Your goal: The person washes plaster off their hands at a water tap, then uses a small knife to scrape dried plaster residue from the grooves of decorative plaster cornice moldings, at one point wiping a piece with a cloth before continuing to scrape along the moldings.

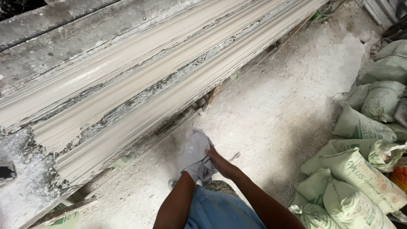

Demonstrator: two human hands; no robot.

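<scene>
I see a pale grey cloth (195,154) at the lower middle of the frame, bunched and dusted with white powder. Its long axis runs from the lower right up to the upper left, with the loose, rounded end pointing towards the long moulding (140,80). My left hand (193,165) is wrapped in or under the cloth, so I cannot tell how far its fingers are curled. My right hand (220,163) comes in from the lower right with the fingers closed, pinching the cloth at its lower edge.

The moulding is a long stepped plaster strip crossing the frame from the lower left to the upper right, resting on a rough grey bench (38,46). Its surface is off-white, ridged lengthwise, with flaky grey crust along the grooves.

At the right edge lie several pale green sacks (360,174), full and closed, piled against each other; what they hold is not visible. The floor (288,97) between them and the bench is white with dust.
</scene>
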